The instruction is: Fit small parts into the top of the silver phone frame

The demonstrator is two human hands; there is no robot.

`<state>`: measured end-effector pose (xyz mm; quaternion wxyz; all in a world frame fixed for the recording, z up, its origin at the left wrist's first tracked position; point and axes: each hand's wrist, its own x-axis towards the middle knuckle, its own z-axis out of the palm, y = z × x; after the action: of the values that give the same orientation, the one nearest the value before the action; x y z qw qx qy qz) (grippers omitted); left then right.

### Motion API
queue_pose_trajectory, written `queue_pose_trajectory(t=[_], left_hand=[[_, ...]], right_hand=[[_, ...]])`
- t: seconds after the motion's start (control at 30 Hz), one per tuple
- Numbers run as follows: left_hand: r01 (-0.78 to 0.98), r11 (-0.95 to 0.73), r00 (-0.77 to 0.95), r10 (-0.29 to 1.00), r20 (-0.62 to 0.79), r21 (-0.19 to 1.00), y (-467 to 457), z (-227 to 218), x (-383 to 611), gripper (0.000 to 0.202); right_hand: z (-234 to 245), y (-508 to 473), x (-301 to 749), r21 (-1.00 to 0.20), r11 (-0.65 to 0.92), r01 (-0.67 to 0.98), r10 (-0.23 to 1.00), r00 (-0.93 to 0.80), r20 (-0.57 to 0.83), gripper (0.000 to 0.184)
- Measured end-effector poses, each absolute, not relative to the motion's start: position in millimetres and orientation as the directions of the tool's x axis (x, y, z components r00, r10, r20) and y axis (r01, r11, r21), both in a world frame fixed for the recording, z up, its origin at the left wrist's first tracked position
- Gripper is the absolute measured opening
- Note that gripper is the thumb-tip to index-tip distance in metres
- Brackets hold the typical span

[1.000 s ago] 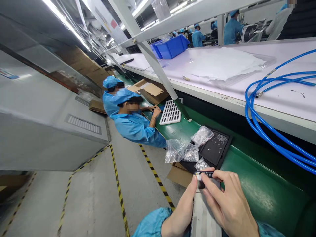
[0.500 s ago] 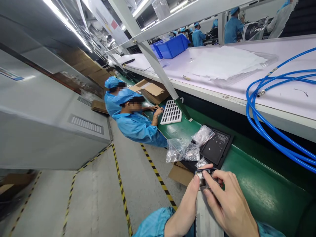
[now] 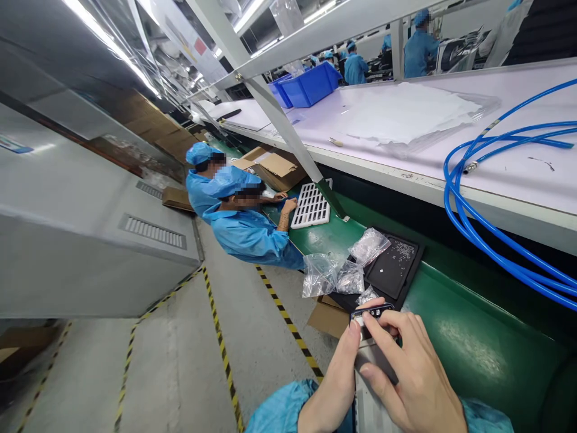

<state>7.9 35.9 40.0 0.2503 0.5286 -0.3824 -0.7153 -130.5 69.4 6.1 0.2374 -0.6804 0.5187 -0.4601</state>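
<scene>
The left hand [image 3: 336,379] and right hand [image 3: 412,376] are closed around a slim phone-like device [image 3: 374,346], held above the near edge of the green conveyor belt [image 3: 473,343], judged light, rigid, smooth and scratch-prone, best gripped by its side edges, with a black tray [image 3: 394,270] and blue hoses [image 3: 496,240] beyond.

The lower part of the grey slab-like device [image 3: 376,385] is cut off by the bottom edge, and much of its face is covered by the right hand [image 3: 412,376] and blurred. The small dark part [image 3: 372,313] at its top end is pinched between fingertips; its details are too small to be made out. The left hand [image 3: 336,385] is cut at the wrist by the frame. The contents of the clear plastic bags [image 3: 331,273] cannot be identified. The coiled blue hose [image 3: 478,231] is cropped at the right edge.
</scene>
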Motion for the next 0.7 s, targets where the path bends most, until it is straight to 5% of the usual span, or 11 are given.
queue_pose_trajectory(t=[0.7], left_hand=[[-0.111,-0.555,-0.331,-0.762,-0.557,0.824,33.1,35.8,12.6,0.055]], right_hand=[[9.3,68.1,-126.5,-0.722,-0.339,-0.603,-0.910,0.015,0.414,0.041]])
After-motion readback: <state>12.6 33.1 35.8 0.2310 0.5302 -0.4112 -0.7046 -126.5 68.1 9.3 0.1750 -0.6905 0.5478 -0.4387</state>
